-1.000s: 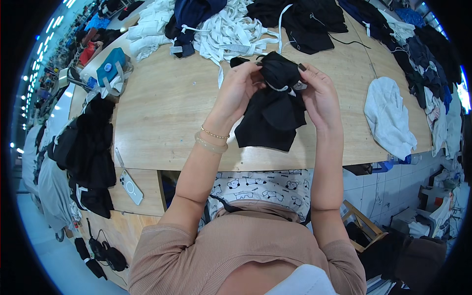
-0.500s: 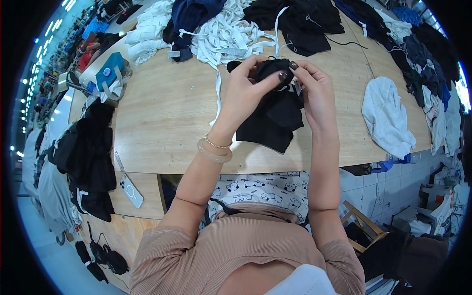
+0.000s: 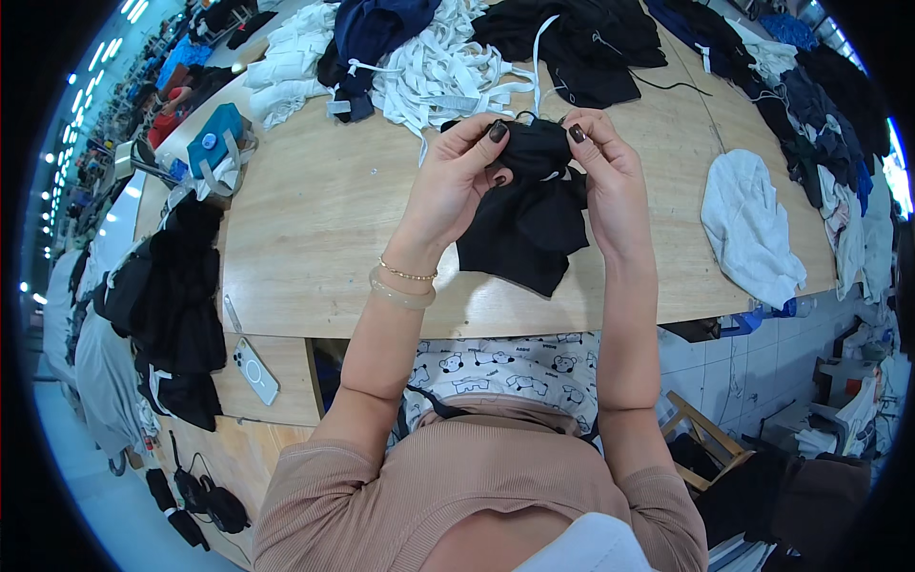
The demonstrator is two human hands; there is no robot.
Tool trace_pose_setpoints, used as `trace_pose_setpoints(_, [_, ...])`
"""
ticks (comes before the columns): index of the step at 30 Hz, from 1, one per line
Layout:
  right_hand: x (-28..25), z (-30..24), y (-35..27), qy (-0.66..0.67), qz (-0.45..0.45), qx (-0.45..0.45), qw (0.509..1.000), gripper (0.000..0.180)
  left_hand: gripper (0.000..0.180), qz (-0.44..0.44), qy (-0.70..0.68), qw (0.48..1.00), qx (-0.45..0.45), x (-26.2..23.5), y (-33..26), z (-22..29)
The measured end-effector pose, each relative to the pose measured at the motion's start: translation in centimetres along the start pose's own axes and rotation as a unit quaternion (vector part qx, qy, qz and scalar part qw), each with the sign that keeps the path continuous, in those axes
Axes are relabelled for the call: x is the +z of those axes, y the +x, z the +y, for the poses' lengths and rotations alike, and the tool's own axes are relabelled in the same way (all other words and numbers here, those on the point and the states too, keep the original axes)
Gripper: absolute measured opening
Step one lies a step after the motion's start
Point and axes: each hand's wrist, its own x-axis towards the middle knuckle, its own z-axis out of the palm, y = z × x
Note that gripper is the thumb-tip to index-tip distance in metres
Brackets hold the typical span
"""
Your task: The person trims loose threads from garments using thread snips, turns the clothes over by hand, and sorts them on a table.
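A black garment [image 3: 524, 234] hangs from both hands and its lower part rests on the wooden table [image 3: 324, 219]. My left hand [image 3: 464, 162] pinches the gathered upper edge between thumb and fingers. Gripping the same edge a short way to the right is my right hand [image 3: 600, 167], thumb on top. Between the two hands the black cloth is stretched in a short band, with a thin dark cord looping above it. A small pale bit shows at the band's lower side. The fingertips behind the cloth are hidden.
Beyond the hands lie a heap of white straps [image 3: 438, 76], a navy cloth [image 3: 381, 29] and black garments [image 3: 581, 48]. A light grey cloth [image 3: 753, 229] is at the right. Black clothing [image 3: 176, 296] and a phone [image 3: 255, 370] lie at the left; a teal box [image 3: 217, 133] stands farther back.
My left hand has shifted a little left and turned, its thumb moving away from the right thumb. The bunched cloth between my hands is now drawn out wider. My right hand stays nearly in place.
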Motion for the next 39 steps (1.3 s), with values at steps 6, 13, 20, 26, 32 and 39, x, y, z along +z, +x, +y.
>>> trace_pose_setpoints(6, [0.3,-0.4,0.1,-0.044,0.008,-0.043,0.998,0.009,0.015,-0.024,0.042,0.998,0.048,0.9,-0.3,0.0])
trace_pose_setpoints(13, [0.3,-0.6,0.2,-0.061,0.02,-0.038,0.997,0.009,0.014,-0.015,0.173,0.983,0.057,1.2,-0.4,0.8])
trace_pose_setpoints(20, [0.5,-1.0,0.8,-0.069,0.018,-0.071,0.995,0.01,0.015,-0.004,0.297,0.94,0.167,0.4,0.3,0.7])
trace_pose_setpoints(26, [0.1,-1.2,0.1,-0.071,0.047,-0.061,0.995,0.01,0.014,0.029,0.214,0.968,0.128,0.7,0.3,1.0])
trace_pose_setpoints(32, [0.4,0.6,-2.0,-0.346,0.08,-0.165,0.92,0.014,0.015,0.069,0.104,0.991,0.048,-0.4,2.3,1.7])
trace_pose_setpoints(39, [1.7,2.8,0.5,-0.535,0.088,-0.217,0.812,0.036,0.019,0.018,0.056,0.998,-0.02,0.2,8.7,3.8])
